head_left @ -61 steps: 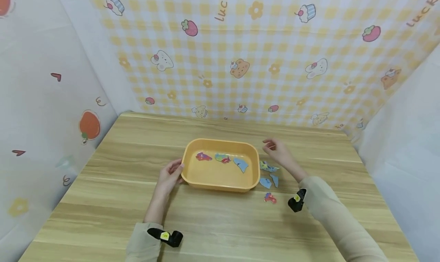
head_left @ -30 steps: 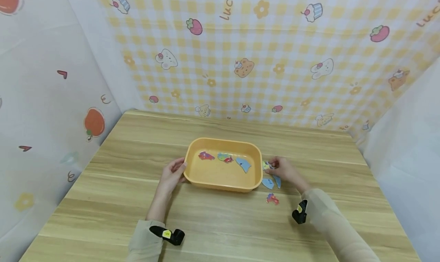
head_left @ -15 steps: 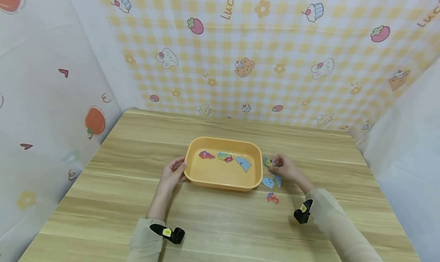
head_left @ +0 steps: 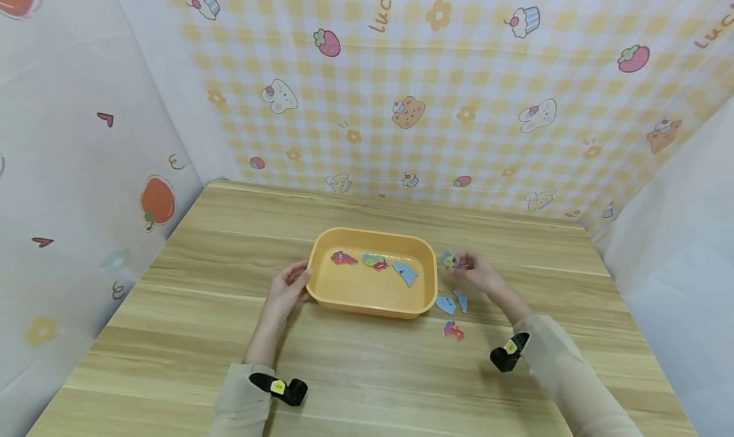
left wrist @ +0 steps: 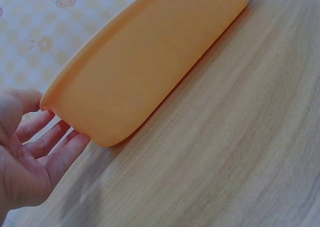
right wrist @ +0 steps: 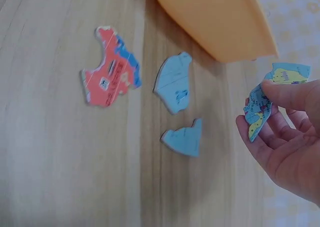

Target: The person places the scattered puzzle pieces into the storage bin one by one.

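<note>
My left hand [head_left: 287, 286] holds the left end of a yellow-orange plastic bin [head_left: 367, 304]. In the left wrist view its thumb is at the rim and the fingers lie against the outer wall. Right of the bin, my right hand [head_left: 480, 274] pinches a blue-and-yellow map puzzle piece [right wrist: 257, 107] between thumb and fingers, raised over the table; the thumb covers part of it. Below that hand lie two light blue pieces [right wrist: 174, 84] and a red-and-blue piece [right wrist: 111, 69] with printed characters. Inside the bin are a red-purple piece [head_left: 344, 258], a green-and-red piece [head_left: 374, 262] and a blue piece [head_left: 406, 272].
The bin stands mid-way on a wood-grain table [head_left: 367, 373]. A yellow checked cloth [head_left: 355, 80] hangs behind the table's far edge, with white cloth at both sides. Black cameras [head_left: 281, 389] are strapped to both wrists.
My right hand came down beside the bin, took hold of the blue-and-yellow puzzle piece and lifted it slightly away from the light blue pieces. The left hand stays at the bin's end.
</note>
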A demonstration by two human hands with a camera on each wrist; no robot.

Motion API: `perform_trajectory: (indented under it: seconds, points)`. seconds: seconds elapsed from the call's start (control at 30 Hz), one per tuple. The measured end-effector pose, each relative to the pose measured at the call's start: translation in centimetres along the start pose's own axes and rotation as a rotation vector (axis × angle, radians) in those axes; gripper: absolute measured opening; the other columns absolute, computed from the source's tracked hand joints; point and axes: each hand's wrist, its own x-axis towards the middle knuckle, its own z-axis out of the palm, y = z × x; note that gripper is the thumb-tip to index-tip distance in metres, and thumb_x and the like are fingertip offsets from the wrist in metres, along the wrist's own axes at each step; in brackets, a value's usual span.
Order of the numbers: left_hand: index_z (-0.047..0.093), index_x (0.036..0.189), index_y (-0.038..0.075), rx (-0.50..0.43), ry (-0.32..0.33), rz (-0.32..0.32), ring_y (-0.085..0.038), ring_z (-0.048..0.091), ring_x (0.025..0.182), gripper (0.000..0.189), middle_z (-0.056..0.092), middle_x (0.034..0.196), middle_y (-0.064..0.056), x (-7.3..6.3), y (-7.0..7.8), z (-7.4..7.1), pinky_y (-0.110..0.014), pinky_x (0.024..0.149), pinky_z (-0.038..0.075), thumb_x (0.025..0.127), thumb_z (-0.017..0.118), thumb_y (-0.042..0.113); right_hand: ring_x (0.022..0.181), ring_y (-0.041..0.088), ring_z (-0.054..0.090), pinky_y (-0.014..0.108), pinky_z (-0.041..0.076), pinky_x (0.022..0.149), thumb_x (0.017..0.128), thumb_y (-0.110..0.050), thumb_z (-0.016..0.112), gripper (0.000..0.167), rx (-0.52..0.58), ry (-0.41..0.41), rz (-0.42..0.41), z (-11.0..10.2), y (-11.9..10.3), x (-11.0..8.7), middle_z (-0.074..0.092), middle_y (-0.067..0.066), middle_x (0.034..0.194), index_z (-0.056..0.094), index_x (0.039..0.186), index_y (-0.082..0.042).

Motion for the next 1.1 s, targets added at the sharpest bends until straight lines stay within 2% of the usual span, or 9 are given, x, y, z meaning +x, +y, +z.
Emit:
perform_trajectory:
  seconds: [0.23,0.43,0.63,0.87,1.1]
  points:
    - [0.042,0.133,0.005,-0.010,-0.004,0.007,-0.011,0.057,0.095,0.042,0.048,0.133,-0.018,0.1,-0.1,0.0,-0.017,0.075,0.054,0.093,0.050,0.018,0.090,0.017,0.054,0.041,0.049,0.089,0.087,-0.015,0.061,0.031,0.043,0.024,-0.022,-0.2,-1.3,0.1,0.057,0.014,0.105,0.049,0.109,0.003]
    - [0.042,0.132,0.004,-0.008,-0.001,0.009,-0.012,0.058,0.095,0.041,0.048,0.132,-0.020,0.0,0.1,0.0,-0.017,0.074,0.055,0.094,0.049,0.018,0.097,0.020,0.055,0.042,0.049,0.092,0.088,-0.015,0.060,0.033,0.046,0.040,-0.032,-0.2,-2.4,0.3,0.057,0.018,0.111,0.047,0.112,0.003]
    - [0.042,0.133,0.005,-0.004,0.002,0.005,-0.012,0.058,0.095,0.041,0.047,0.132,-0.019,0.0,0.0,0.0,-0.019,0.076,0.055,0.094,0.049,0.017,0.096,0.023,0.057,0.041,0.051,0.087,0.087,-0.016,0.060,0.033,0.000,0.044,-0.085,0.1,-3.3,0.3,0.058,0.020,0.110,0.050,0.113,0.003]
    - [0.043,0.132,0.006,-0.001,0.009,0.000,-0.011,0.058,0.094,0.041,0.048,0.132,-0.018,0.0,-0.1,0.1,-0.019,0.076,0.055,0.093,0.050,0.018,0.089,0.022,0.059,0.028,0.053,0.074,0.086,-0.013,0.061,0.029,-0.043,0.035,-0.145,1.2,-4.3,1.0,0.061,0.019,0.105,0.056,0.112,0.000]
    - [0.043,0.132,0.005,0.009,0.006,0.009,-0.010,0.058,0.093,0.041,0.048,0.132,-0.019,0.0,0.0,0.2,-0.019,0.075,0.055,0.093,0.050,0.018,0.087,0.022,0.061,0.024,0.054,0.067,0.086,-0.012,0.062,0.031,-0.121,-0.036,-0.212,2.6,-5.8,1.6,0.063,0.020,0.102,0.058,0.114,0.001]
